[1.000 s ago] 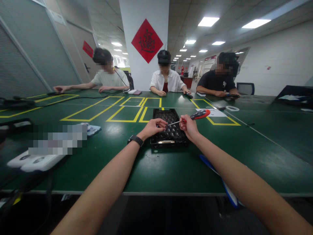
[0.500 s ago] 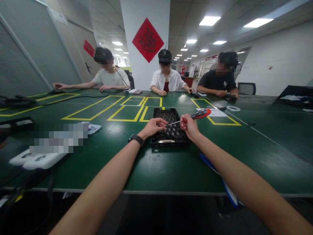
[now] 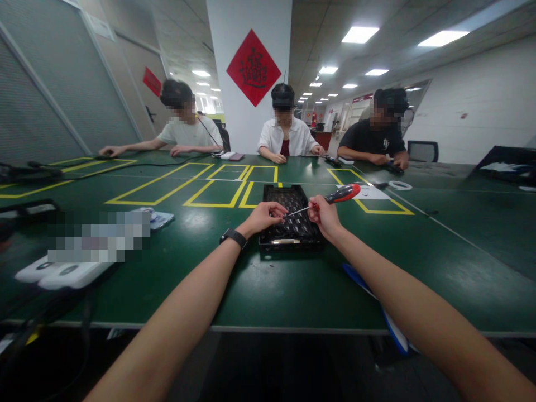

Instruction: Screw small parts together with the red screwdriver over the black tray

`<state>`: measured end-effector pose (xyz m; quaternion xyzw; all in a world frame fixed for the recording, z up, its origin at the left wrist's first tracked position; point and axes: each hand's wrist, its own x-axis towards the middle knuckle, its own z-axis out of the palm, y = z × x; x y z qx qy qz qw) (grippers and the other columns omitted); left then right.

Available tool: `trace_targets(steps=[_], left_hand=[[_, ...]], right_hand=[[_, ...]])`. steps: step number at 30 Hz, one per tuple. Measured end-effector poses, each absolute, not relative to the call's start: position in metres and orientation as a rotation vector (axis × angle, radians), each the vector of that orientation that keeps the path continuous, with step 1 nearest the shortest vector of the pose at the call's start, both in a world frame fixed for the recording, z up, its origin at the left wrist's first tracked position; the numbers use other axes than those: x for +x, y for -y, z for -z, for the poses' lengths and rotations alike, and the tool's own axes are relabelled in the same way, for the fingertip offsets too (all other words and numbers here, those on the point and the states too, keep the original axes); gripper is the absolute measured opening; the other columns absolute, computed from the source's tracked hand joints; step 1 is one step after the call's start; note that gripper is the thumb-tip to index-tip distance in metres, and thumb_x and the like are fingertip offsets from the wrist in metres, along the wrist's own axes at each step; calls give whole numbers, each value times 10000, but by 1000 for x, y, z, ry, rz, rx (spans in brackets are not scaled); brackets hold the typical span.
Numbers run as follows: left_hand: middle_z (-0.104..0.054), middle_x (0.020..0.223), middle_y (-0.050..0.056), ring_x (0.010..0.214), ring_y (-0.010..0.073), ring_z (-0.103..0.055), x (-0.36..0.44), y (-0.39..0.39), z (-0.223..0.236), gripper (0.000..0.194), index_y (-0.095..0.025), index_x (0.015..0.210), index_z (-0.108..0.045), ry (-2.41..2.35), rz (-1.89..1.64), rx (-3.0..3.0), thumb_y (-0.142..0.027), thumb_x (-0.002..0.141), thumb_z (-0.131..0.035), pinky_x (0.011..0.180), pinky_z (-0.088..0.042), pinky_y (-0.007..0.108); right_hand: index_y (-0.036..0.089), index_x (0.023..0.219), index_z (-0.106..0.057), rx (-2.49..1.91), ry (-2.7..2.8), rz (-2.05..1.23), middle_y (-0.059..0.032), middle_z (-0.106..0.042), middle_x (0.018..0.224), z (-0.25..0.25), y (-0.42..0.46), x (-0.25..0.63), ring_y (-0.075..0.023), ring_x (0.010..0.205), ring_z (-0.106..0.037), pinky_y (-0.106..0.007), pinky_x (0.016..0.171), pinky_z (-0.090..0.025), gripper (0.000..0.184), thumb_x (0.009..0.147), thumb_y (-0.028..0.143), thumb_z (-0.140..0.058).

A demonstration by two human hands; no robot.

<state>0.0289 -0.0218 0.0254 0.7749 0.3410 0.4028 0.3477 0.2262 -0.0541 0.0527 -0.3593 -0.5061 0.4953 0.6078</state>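
My right hand is closed round a screwdriver with a black and red handle. The handle points up and to the right, and the thin shaft slants down to the left. At the shaft's tip, the fingers of my left hand are pinched together; what sits between them is too small to make out. Both hands are over an open black case on the green table. Its inside has a black patterned lining, and a light metallic strip lies along its near edge.
White devices, partly blurred out, lie on the left of the table. A blue and white object hangs over the front edge beneath my right forearm. Paper and a white ring lie to the right. Three people sit opposite.
My hands, the screwdriver and the case stay almost where they were, with a slight tilt of the handle. Across the table, the left person's outstretched hand has shifted a little to the right.
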Motion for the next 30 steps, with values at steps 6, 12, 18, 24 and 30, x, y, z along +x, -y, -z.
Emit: trace_targets(steps=[6, 12, 18, 24, 30], left_hand=[[-668, 761, 58, 708, 118, -613, 27, 19, -25, 266, -90, 898, -638, -877, -973, 2036, -121, 636, -664, 700, -494, 259], [-685, 810, 82, 765, 143, -638, 28, 18, -24, 278, -88, 918, -623, -835, -927, 1963, -109, 642, -650, 738, -506, 291], [-689, 855, 100, 815, 159, -642, 27, 19, -26, 299, -85, 937, -621, -833, -896, 1935, -90, 638, -608, 753, -503, 299], [-672, 948, 87, 899, 178, -615, 23, 22, -32, 296, -125, 955, -650, -870, -912, 2102, -117, 671, -566, 863, -464, 354], [-497, 1294, 99, 1265, 268, -358, 12, 22, -18, 534, -209, 1185, -536, -1515, -1272, 1985, -180, 657, -612, 1060, -240, 472]], right_hand=[[176, 607, -485, -862, 1454, -859, 49, -446, 416, -53, 62, 220, -59, 368, -366, -191, 392, -277, 289, 776, 407, -526], [179, 683, -506, -916, 1703, -587, 28, -530, 533, -59, 72, 214, -89, 478, -470, -216, 519, -379, 336, 785, 500, -514], [169, 555, -528, -910, 1810, -478, 3, -538, 539, -58, 75, 212, -100, 543, -490, -225, 613, -372, 404, 841, 442, -450], [171, 543, -567, -903, 1794, -493, -2, -553, 551, -56, 75, 214, -106, 549, -491, -230, 622, -373, 408, 831, 444, -471], [174, 582, -554, -930, 1693, -540, 0, -560, 544, -58, 76, 212, -96, 526, -503, -223, 605, -393, 419, 842, 479, -433]])
